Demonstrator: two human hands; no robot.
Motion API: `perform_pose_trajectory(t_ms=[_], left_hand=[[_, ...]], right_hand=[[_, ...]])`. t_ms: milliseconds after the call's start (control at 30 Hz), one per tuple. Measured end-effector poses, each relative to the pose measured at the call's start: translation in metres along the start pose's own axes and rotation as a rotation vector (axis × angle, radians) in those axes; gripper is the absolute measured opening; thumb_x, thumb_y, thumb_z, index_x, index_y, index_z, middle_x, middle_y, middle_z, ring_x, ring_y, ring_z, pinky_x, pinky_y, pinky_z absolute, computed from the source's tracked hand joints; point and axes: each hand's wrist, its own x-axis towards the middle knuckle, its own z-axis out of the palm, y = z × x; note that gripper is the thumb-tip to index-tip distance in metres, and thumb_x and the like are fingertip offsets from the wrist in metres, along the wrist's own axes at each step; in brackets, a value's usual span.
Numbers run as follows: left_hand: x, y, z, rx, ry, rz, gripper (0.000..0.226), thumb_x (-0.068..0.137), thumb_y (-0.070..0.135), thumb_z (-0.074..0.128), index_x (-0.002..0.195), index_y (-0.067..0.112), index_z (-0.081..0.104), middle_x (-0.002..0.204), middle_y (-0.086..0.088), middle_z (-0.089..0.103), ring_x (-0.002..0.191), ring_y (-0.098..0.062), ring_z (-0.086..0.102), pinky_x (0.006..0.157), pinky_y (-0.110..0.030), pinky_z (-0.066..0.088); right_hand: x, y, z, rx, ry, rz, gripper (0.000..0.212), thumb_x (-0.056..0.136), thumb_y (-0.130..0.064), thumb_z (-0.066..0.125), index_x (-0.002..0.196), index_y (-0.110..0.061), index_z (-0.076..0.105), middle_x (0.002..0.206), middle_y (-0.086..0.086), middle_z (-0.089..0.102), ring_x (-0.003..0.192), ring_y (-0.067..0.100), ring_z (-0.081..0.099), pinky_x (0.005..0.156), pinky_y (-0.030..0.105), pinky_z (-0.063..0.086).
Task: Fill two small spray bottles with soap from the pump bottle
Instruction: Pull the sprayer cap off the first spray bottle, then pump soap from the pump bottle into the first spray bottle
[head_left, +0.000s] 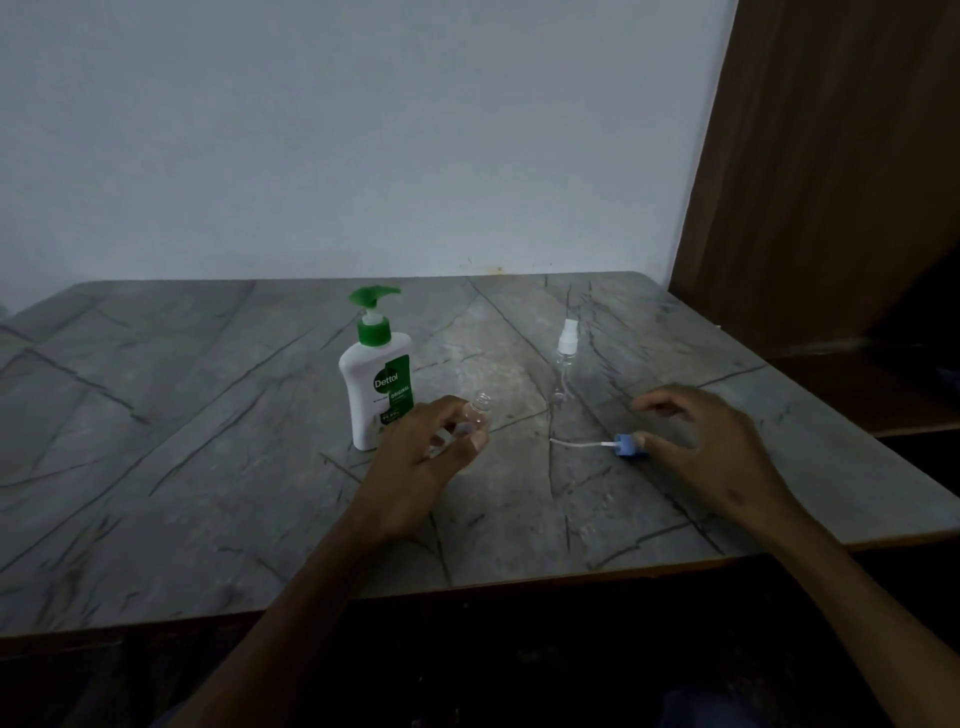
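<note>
Both of my bare forearms enter from the bottom edge and reach forward over the grey marble-patterned table. My left hand is raised just above the tabletop, wrist straight, fingers and thumb curled round the lower body of the small clear plastic spray bottle without a cap; the bottle's threaded neck stands open and tilts slightly to the right above my fingers. Just behind and to the left of that hand stands the white pump bottle with green pump head and green label, upright on the table, spout pointing right.

My right hand is held palm down, low over the table, fingers loosely curved and spread, gripping nothing. One fingertip lies just beside, perhaps touching, the blue spray cap with its thin white dip tube; I cannot tell whether there is contact. The cap lies on its side on the tabletop, tube pointing left.

Farther back, between the two hands, the second small clear spray bottle with a white spray head stands upright, capped, apart from both hands.

A pale wall backs the table; a brown wooden panel rises at right.
</note>
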Motion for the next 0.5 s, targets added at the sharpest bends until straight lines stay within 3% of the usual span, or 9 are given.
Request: perform_pose_trajectory(t_ms=[67,133,300,400,500], left_hand=[[0.000,0.002,0.000,0.002,0.013,0.005,0.026,0.096,0.041,0.060,0.112,0.025,0.072,0.111,0.009,0.074,0.106,-0.011,0.068,0.091,-0.049,0.057],[-0.001,0.005,-0.001,0.010,0.032,0.020,0.025,0.096,0.042,0.061,0.112,0.025,0.071,0.111,0.010,0.072,0.108,-0.014,0.067,0.091,-0.050,0.056],[-0.003,0.016,0.000,0.155,0.118,0.102,0.027,0.093,0.046,0.070,0.113,0.028,0.071,0.107,0.014,0.066,0.106,-0.010,0.061,0.091,-0.032,0.049],[-0.007,0.023,0.003,0.185,0.211,0.119,0.025,0.093,0.036,0.074,0.114,0.022,0.072,0.108,0.011,0.068,0.102,-0.005,0.062,0.088,-0.022,0.048],[-0.009,0.027,0.003,0.210,0.328,0.134,0.030,0.087,0.021,0.081,0.116,0.017,0.074,0.112,0.005,0.073,0.104,-0.007,0.066,0.094,-0.028,0.054]], right_hand=[[-0.002,-0.017,-0.005,-0.033,0.151,-0.058,0.026,0.084,-0.019,0.078,0.109,-0.022,0.070,0.107,-0.008,0.068,0.102,0.011,0.061,0.087,0.017,0.044],[-0.007,-0.041,-0.003,0.034,0.237,-0.108,0.021,0.086,-0.015,0.075,0.106,-0.020,0.070,0.104,-0.008,0.068,0.100,0.011,0.062,0.089,0.027,0.049],[-0.016,-0.110,0.037,0.338,0.045,-0.120,0.022,0.093,-0.032,0.070,0.114,-0.027,0.068,0.107,-0.016,0.070,0.100,-0.001,0.066,0.082,0.015,0.053],[-0.015,-0.137,0.067,0.466,-0.022,-0.053,0.025,0.092,-0.043,0.067,0.116,-0.037,0.062,0.107,-0.022,0.068,0.101,-0.010,0.064,0.079,0.010,0.054],[-0.012,-0.151,0.088,0.559,0.015,-0.014,0.022,0.093,-0.037,0.069,0.114,-0.036,0.063,0.097,-0.022,0.070,0.095,-0.009,0.066,0.077,0.016,0.057]])
